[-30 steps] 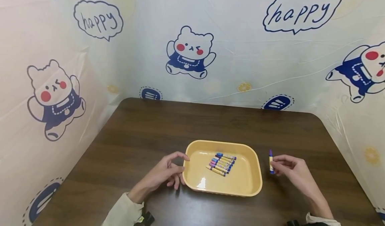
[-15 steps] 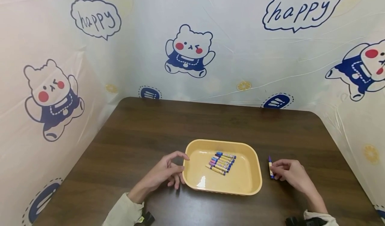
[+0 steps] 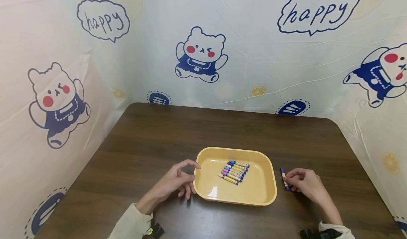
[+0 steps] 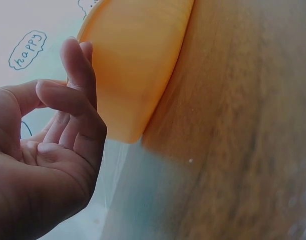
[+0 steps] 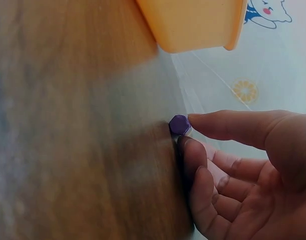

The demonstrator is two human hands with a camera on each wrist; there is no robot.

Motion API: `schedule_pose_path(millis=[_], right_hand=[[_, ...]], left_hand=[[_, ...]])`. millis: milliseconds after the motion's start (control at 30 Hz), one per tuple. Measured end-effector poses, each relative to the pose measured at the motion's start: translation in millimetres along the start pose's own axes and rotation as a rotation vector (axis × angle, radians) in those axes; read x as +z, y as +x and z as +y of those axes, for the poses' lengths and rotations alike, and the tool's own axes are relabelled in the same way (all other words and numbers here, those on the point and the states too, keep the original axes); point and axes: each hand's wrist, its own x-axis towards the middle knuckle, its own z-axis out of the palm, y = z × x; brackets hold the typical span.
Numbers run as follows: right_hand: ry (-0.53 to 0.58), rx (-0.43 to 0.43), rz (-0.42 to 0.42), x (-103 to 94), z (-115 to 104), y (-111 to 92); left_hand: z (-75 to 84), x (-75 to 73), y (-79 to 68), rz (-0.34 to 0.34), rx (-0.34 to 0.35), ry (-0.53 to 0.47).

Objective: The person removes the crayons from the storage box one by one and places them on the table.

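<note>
A purple crayon (image 3: 285, 179) with a yellow wrapper lies at a slant low over the table, right of a yellow plastic tray (image 3: 270, 193). My right hand (image 3: 306, 184) pinches it between thumb and fingers. In the right wrist view, the crayon's purple six-sided end (image 5: 180, 125) shows right at the table surface, thumb on one side and fingertips on the other. On the tray's left side, my left hand (image 3: 176, 180) holds the rim, index finger over the edge and thumb close by. Several crayons (image 3: 235, 172) lie side by side in a slanted row inside the tray.
The dark brown wooden table (image 3: 159, 136) runs back to a pale curtain (image 3: 248, 55) printed with cartoon bears, which also hangs along both sides. A black strap or device (image 3: 321, 233) sits at the right wrist, and another dark piece (image 3: 157, 231) at the left.
The right hand has lowered the purple crayon to table level, and the crayon has tilted from nearly straight to slanting, its purple end swinging left. The left hand and tray stay put.
</note>
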Motion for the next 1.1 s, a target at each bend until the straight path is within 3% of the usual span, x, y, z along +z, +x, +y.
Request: schedule_pose_path(millis=[200,733,900,1100], right_hand=[[0.004,-0.011,-0.001,0.4,-2.0,1.0],[-0.013,-0.015,-0.021,-1.1,-2.8,-1.7],[-0.038,-0.048,0.018,-5.4,-8.8,-6.8],[-0.050,-0.120,0.131,-10.6,-20.9,-17.8]], left_hand=[[0.8,-0.8,-0.8,-0.007,0.018,-0.003],[2.8,-0.8,-0.6,0.011,-0.012,0.020],[3.5,-0.7,-1.6,0.010,-0.013,0.016],[3.2,1.0,-1.6,0.006,-0.017,0.005]])
